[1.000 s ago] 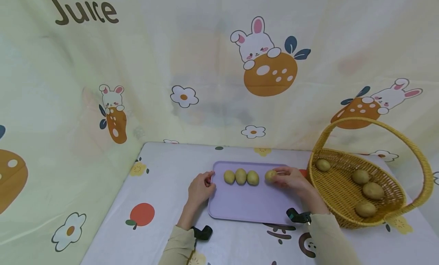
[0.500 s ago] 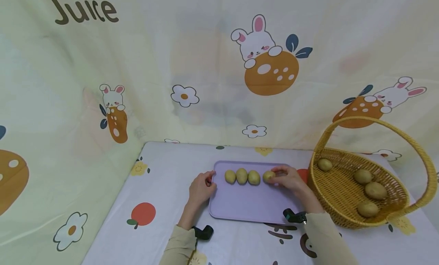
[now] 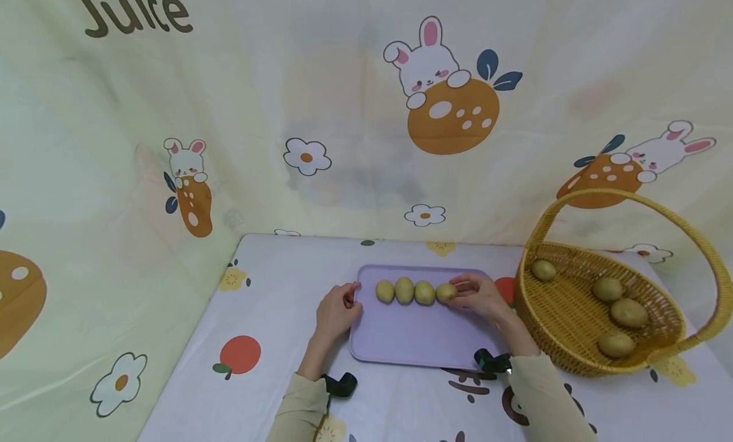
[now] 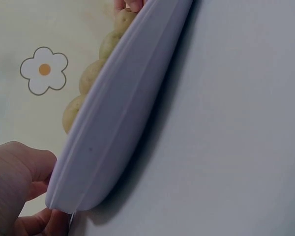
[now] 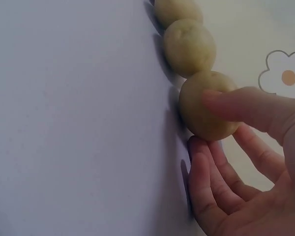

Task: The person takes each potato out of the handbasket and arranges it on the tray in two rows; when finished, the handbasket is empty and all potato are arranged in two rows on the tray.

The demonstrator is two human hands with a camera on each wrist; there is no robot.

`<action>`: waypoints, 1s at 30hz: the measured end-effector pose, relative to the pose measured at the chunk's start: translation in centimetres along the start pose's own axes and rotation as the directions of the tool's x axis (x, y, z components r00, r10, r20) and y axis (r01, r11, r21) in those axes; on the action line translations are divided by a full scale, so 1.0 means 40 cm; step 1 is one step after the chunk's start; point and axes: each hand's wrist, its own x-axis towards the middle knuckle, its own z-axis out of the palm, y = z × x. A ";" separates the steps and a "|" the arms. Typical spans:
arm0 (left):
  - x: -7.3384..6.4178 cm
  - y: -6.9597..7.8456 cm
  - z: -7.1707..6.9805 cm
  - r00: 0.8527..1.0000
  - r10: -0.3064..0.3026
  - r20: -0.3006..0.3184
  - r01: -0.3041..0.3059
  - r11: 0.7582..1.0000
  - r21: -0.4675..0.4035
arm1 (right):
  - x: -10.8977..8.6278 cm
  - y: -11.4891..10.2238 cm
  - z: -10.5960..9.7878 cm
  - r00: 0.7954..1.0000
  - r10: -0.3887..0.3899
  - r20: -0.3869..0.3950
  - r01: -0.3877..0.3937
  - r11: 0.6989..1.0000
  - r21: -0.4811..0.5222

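Observation:
A lilac tray lies on the table, with three potatoes side by side near its far edge. At the right end of that row is another potato, close against its neighbour. My right hand holds this one; in the right wrist view the thumb lies across the potato and the fingers are behind and below it. At the tray's left edge, my left hand grips the rim; the left wrist view shows its thumb against the tray corner and fingers lower down, partly hidden.
A yellow woven basket with a tall arched handle stands right of the tray, holding several potatoes. A printed cloth covers the table, and a patterned curtain hangs behind and at the left.
My right hand has slid its potato leftward over the tray, and the gap to the row has closed. The left hand stays at the tray edge. The head view has tilted slightly.

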 end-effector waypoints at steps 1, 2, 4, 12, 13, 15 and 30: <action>0.000 0.000 -0.001 1.000 0.000 0.001 0.000 1.000 -0.001 | 0.001 -0.001 0.000 1.000 -0.002 0.003 0.002 1.000 -0.005; 0.000 0.001 -0.001 1.000 0.001 0.002 -0.001 1.000 -0.001 | 0.001 -0.002 0.000 1.000 -0.005 0.008 0.005 1.000 -0.005; 0.001 0.003 -0.003 1.000 -0.001 0.008 0.001 1.000 -0.002 | 0.001 -0.005 -0.001 1.000 -0.004 0.017 0.004 1.000 -0.010; 0.005 0.011 -0.009 1.000 0.012 0.016 -0.012 1.000 -0.004 | -0.004 -0.016 -0.009 1.000 0.031 0.003 -0.031 0.999 -0.010; 0.005 0.011 -0.009 1.000 0.012 0.017 -0.012 1.000 -0.002 | -0.005 -0.017 -0.010 0.999 0.037 -0.004 -0.037 0.999 -0.015; 0.005 0.012 -0.010 1.000 0.014 0.016 -0.014 1.000 -0.003 | -0.006 -0.016 -0.012 0.999 0.044 -0.015 -0.045 0.999 -0.030; 0.002 0.008 -0.011 1.000 0.009 0.023 -0.009 1.000 -0.004 | -0.007 -0.011 -0.008 0.998 0.055 -0.029 -0.057 0.995 -0.077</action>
